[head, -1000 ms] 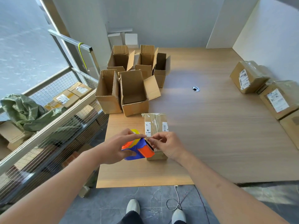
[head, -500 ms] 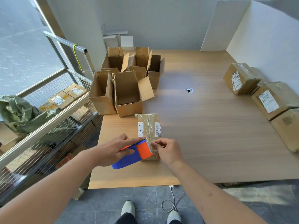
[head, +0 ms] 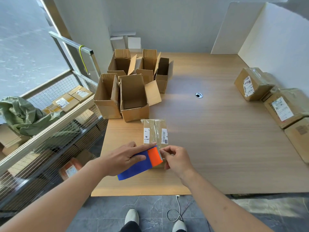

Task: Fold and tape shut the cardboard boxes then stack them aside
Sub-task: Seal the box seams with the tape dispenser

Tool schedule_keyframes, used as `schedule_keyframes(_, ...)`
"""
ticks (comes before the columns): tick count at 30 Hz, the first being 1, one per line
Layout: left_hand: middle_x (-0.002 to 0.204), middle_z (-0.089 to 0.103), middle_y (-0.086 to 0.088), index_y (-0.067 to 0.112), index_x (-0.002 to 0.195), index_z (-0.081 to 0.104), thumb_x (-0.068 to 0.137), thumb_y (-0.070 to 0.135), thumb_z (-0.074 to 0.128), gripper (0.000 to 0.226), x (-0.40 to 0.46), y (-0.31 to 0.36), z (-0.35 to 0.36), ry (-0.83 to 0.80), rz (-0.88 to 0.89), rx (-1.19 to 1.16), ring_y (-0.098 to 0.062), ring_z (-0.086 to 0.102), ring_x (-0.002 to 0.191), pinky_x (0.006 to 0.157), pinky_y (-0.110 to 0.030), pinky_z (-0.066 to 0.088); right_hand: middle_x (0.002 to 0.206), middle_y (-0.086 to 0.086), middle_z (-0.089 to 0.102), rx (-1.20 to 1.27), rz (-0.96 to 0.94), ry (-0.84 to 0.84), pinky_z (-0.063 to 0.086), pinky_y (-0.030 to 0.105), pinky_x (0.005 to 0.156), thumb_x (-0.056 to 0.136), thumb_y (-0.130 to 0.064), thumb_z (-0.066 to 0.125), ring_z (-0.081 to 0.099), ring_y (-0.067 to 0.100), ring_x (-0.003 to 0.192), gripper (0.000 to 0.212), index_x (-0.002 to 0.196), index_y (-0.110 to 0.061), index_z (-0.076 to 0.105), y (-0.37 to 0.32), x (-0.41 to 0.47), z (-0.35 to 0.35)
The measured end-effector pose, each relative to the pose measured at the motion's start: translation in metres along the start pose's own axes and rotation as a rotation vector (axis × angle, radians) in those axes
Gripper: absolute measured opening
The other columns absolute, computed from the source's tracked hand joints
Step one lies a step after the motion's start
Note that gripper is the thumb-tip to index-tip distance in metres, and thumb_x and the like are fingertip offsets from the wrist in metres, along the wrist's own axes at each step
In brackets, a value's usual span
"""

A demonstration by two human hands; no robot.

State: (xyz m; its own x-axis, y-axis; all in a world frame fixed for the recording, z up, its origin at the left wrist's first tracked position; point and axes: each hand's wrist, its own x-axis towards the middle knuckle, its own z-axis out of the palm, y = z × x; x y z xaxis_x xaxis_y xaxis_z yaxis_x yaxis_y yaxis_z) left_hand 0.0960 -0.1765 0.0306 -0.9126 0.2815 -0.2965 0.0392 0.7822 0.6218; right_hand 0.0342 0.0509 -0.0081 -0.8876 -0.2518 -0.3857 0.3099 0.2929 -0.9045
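Both bare forearms reach forward from the bottom corners of the view and converge near the middle. The left hand (head: 124,157) lies palm down with the back of the hand facing up, its index finger stretched straight ahead and the thumb and other fingers wrapped round what it grips. The right hand (head: 177,160) sits just beside it, wrist bent slightly inward, knuckles raised, fingers curled with thumb and fingertips drawn together in a pinch toward the left hand. The two hands are close but do not touch. Below, between the arms, both feet in light shoes stand on the floor
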Motion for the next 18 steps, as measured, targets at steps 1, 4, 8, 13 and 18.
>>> schedule_keyframes(1,0.106,0.048,0.005,0.078,0.143,0.008,0.101,0.063,0.034,0.052,0.000,0.000,0.000,-0.005,0.003,0.004,-0.013,0.050,0.093,0.084,-0.026,0.040,0.064,0.000,0.068,-0.008,0.010,-0.011,0.048,0.034,0.055,0.095,-0.014,0.071,0.053,0.020,0.046,0.013,0.084,-0.012,0.076,0.000,0.001,0.000)
schedule_keyframes(4,0.106,0.047,0.004,0.079,0.142,0.006,0.099,0.066,0.040,0.056,0.002,0.002,0.001,-0.030,-0.004,0.054,-0.016,0.050,0.094,0.090,-0.034,0.044,0.062,-0.001,0.066,-0.042,0.059,-0.024,0.046,0.030,0.052,0.095,-0.015,0.071,0.050,0.019,0.046,0.013,0.084,-0.012,0.077,0.003,0.003,-0.002)
schedule_keyframes(8,0.103,0.048,0.003,0.081,0.140,0.003,0.102,0.062,0.038,0.055,0.007,0.003,0.006,-0.049,-0.014,0.107,-0.016,0.050,0.094,0.089,-0.036,0.043,0.063,0.000,0.067,-0.054,0.107,0.013,0.045,0.028,0.049,0.094,-0.016,0.072,0.048,0.014,0.042,0.013,0.083,-0.014,0.078,0.008,0.005,-0.003)
schedule_keyframes(13,0.103,0.049,0.008,0.080,0.141,0.006,0.104,0.062,0.037,0.053,-0.002,-0.009,-0.002,-0.102,-0.038,0.093,-0.010,0.049,0.095,0.092,-0.037,0.043,0.067,-0.001,0.072,-0.057,0.083,0.108,0.048,0.029,0.049,0.091,-0.016,0.075,0.046,0.011,0.042,0.014,0.079,-0.019,0.079,0.014,0.003,-0.011)
schedule_keyframes(18,0.107,0.052,0.007,0.081,0.140,0.007,0.103,0.062,0.037,0.051,-0.009,-0.022,-0.016,-0.135,-0.058,0.105,-0.010,0.051,0.096,0.091,-0.035,0.044,0.073,-0.001,0.074,-0.062,0.069,0.247,0.046,0.027,0.046,0.091,-0.017,0.075,0.047,0.013,0.042,0.018,0.074,-0.020,0.078,0.024,0.002,-0.026)
